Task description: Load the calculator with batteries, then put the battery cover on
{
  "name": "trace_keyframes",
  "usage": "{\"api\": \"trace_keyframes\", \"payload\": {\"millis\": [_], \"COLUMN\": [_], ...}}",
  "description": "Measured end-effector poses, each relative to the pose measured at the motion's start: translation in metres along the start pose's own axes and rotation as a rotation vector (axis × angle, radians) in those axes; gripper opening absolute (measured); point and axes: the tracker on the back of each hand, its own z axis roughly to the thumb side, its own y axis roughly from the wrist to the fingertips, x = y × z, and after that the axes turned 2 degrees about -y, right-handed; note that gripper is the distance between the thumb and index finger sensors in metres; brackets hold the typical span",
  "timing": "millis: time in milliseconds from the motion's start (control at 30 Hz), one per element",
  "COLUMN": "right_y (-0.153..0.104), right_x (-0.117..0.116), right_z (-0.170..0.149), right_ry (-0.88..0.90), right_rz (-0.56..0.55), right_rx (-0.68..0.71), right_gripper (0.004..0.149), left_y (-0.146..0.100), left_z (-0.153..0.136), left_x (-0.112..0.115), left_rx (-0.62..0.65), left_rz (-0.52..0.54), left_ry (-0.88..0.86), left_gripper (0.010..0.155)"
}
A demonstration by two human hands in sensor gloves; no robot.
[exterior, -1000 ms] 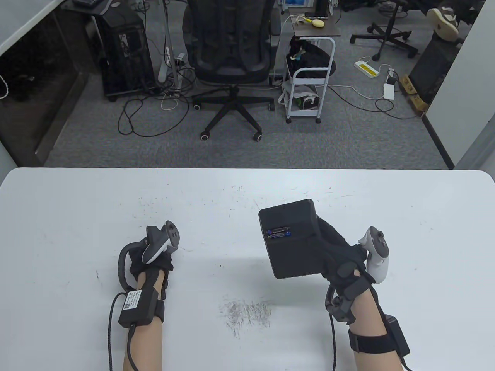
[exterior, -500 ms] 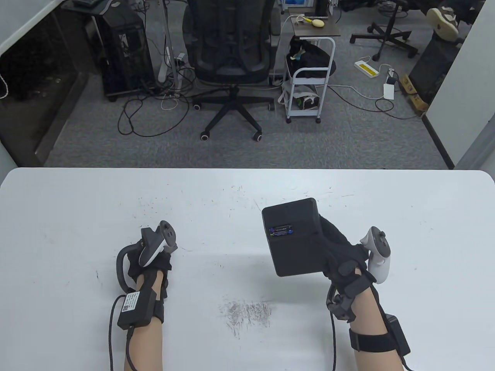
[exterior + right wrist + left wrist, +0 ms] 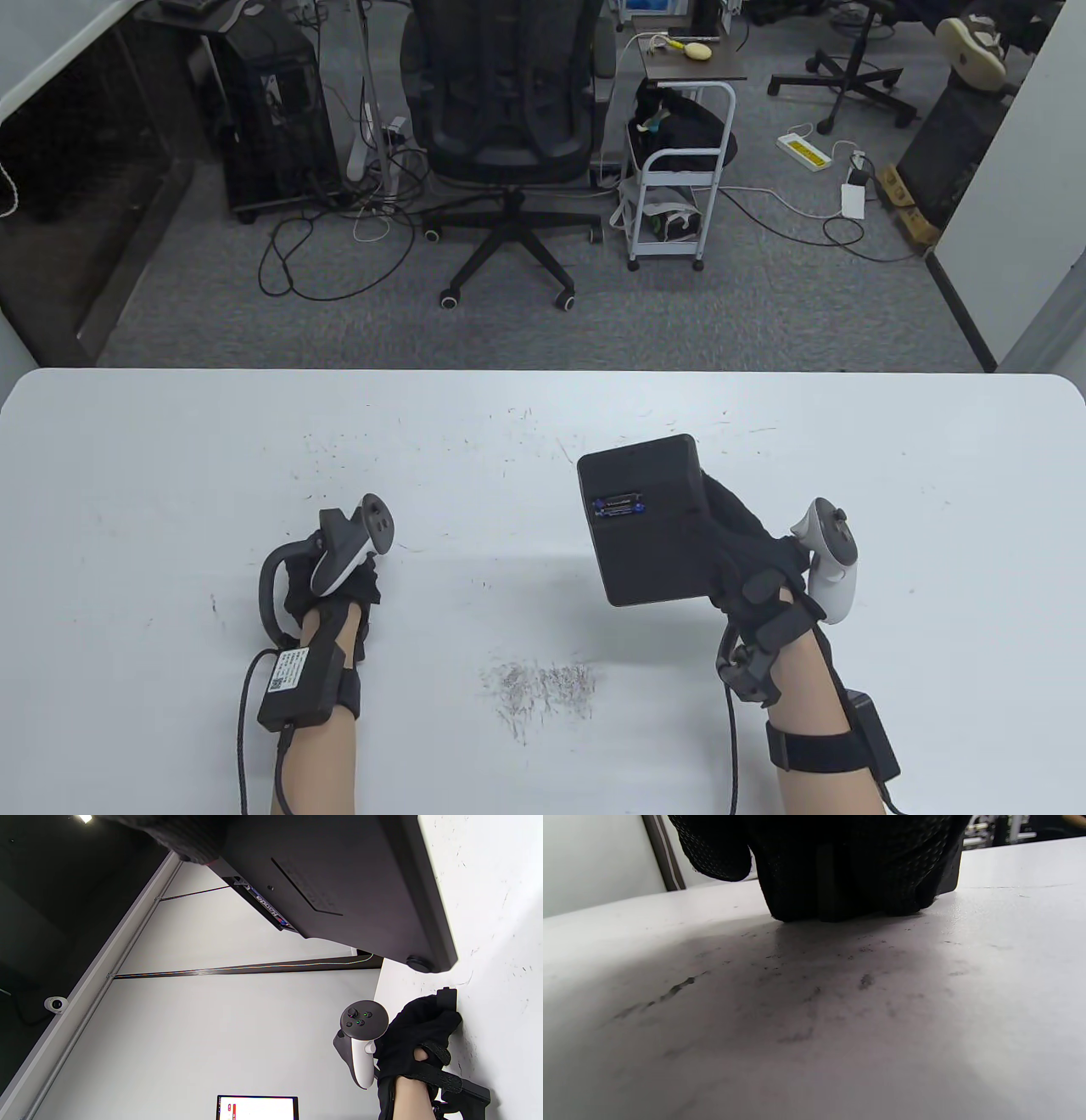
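Note:
My right hand (image 3: pixel 747 548) grips the black calculator (image 3: pixel 649 526) by its right edge and holds it tilted above the table, back side up. Two batteries (image 3: pixel 619 507) lie in the open compartment; they also show in the right wrist view (image 3: pixel 267 906) in the calculator's back (image 3: pixel 339 878). My left hand (image 3: pixel 335 586) rests on the table at the left with its fingers (image 3: pixel 840 866) curled down. It holds a small flat black piece, the battery cover (image 3: pixel 447 996), against the table; its edge shows in the left wrist view (image 3: pixel 948 870).
The white table (image 3: pixel 543 424) bears dark scuff marks (image 3: pixel 543 683) near the front middle. An office chair (image 3: pixel 509 127) and a small white cart (image 3: pixel 679 195) stand on the floor beyond the far edge.
The calculator has shifted slightly to the right in my right hand. My left hand has rocked a little in place on the table.

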Motion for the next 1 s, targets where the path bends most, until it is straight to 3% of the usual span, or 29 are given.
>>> {"api": "trace_keyframes", "payload": {"millis": [233,667,1000], "right_y": [-0.001,-0.003,-0.003], "right_x": [0.002,0.005,0.006], "right_z": [0.001,0.002,0.001], "right_ry": [0.002,-0.013,-0.041], "right_rz": [-0.005,-0.011,-0.021], "right_rx": [0.005,0.016,0.008], "right_gripper": [0.062,0.062,0.062], "left_y": [-0.013,-0.081,-0.127], "left_z": [0.011,0.061,0.080], "left_x": [-0.021,-0.111,-0.138], "left_rx": [0.077,0.362,0.536], "left_rz": [0.038,0.255,0.385], "left_ry": [-0.095,-0.309,-0.535], "left_gripper": [0.043,0.044,0.047]}}
